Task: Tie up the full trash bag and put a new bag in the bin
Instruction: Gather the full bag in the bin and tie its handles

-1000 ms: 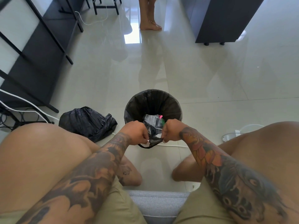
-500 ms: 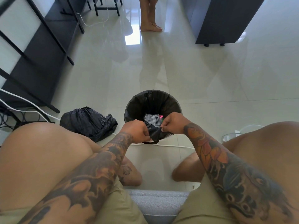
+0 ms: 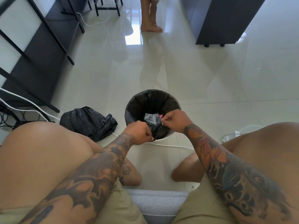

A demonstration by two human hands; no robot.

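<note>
Left hand (image 3: 139, 132): grip pressed together on a fold of the black bag liner (image 3: 157, 130) at the near rim of the bin; the fingertips curl under, so exactly how much plastic they pinch is hidden.
Right hand (image 3: 173, 120): thumb and fingers pinched on the same stretch of liner, just right of the left hand; the pinch point itself is partly covered by the knuckles.
Bin (image 3: 163, 138): round, pale outside, standing on the tiled floor (image 3: 210, 81) between the person's knees; only a thin sliver of its near wall shows below the hands.
Bag liner: black, still seated in the bin, its far edge folded over the rim; the near edge is gathered between the two hands.
Trash inside (image 3: 151, 119): a striped black-and-white wrapper and a small pink bit; the rest is blocked by the hands and too dark to make out.
Second black bag (image 3: 88, 121): crumpled on the floor left of the bin, near but apart; whether it is full or knotted cannot be told.
White cable (image 3: 169, 145): runs along the floor just behind the bin's near side, partly hidden by the arms.
Other person (image 3: 151, 21): bare legs and feet at the top edge, cut off above the knee.
Dark cabinet (image 3: 226, 20): top right, cropped by the frame.
</note>
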